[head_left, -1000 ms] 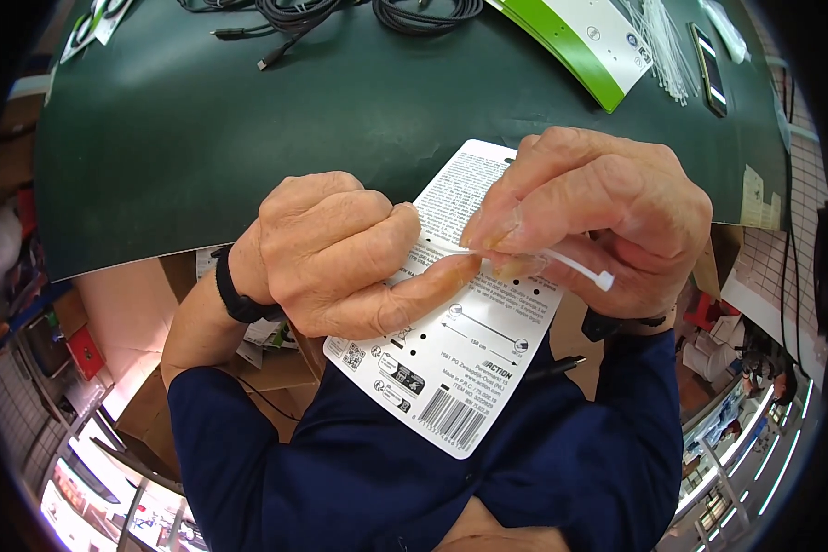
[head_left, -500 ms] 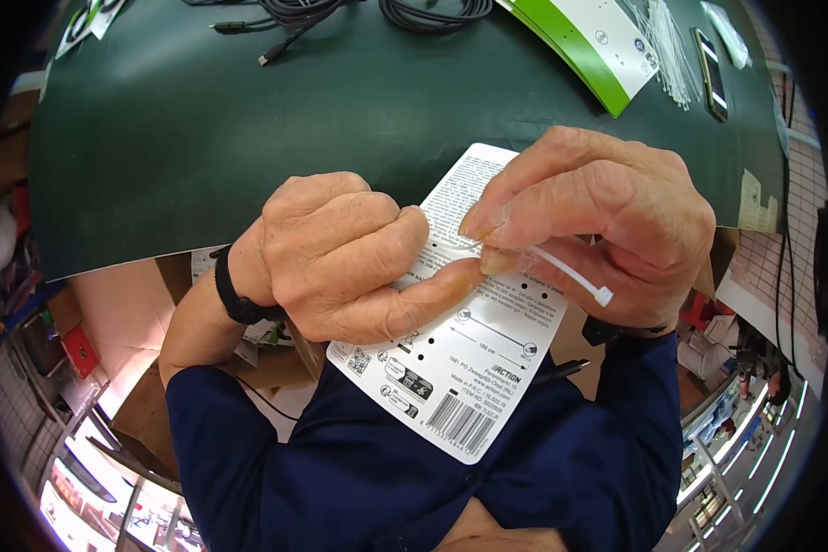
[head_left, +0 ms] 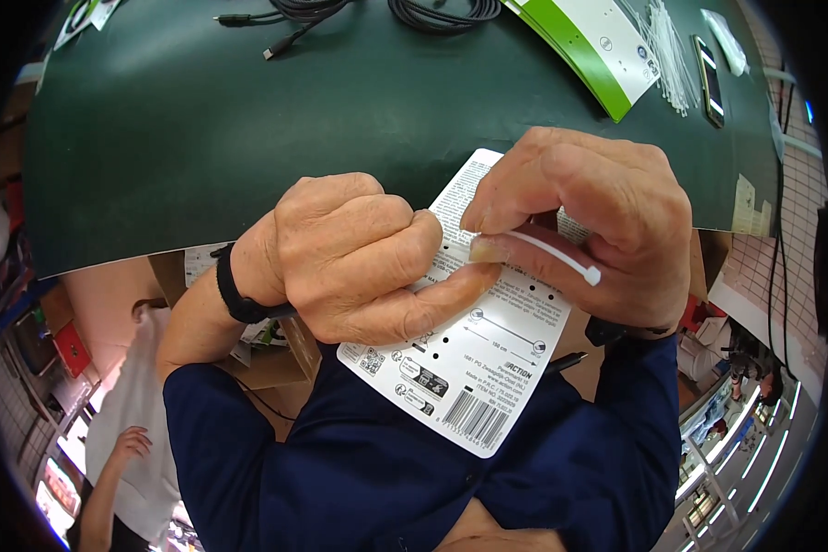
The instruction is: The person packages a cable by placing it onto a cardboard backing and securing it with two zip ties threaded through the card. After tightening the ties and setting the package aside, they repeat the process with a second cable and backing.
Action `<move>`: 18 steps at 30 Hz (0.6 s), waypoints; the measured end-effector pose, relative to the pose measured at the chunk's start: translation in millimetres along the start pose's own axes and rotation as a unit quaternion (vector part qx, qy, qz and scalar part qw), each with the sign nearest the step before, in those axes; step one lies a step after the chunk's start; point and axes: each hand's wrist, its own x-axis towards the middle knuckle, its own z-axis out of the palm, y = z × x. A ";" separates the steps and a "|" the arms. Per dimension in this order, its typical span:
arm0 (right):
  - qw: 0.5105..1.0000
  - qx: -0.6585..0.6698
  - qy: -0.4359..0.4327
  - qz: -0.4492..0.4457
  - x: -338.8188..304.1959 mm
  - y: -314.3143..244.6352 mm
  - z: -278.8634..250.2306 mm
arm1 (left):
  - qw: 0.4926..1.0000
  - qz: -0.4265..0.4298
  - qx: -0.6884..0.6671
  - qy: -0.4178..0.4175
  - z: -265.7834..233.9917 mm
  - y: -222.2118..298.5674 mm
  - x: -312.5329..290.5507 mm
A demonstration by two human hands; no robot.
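A white printed cardboard card hangs tilted in front of my chest, past the near table edge. My left hand is closed on its left side, fingers curled in and thumb lying across the printed face. Between the thumb and fingertips of my right hand is a thin white cable tie, pinched over the upper part of the card. The tie's square head sticks out to the right, below my index finger. Its other end is hidden by my fingertips, and so is anything behind the card.
On the dark green table, coiled black cables lie at the far side. Green-and-white cards, loose white cable ties and a phone sit far right. Scissors are far left. A person stands at the left.
My hands and the card have shifted slightly, and the right fingertips have moved up a little with the cable tie. A person has come into view at the left.
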 end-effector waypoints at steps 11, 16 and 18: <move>0.996 0.021 0.006 0.088 4.1 -9.4 5.3 | 0.999 0.002 -0.004 0.040 5.0 3.5 -3.6; 0.998 0.037 -0.036 0.026 12.4 -2.4 -0.1 | 0.998 -0.010 -0.005 0.064 7.6 2.3 -3.8; 0.998 0.040 -0.005 0.052 11.4 -7.4 1.0 | 0.997 -0.010 -0.001 0.072 8.2 1.7 -2.9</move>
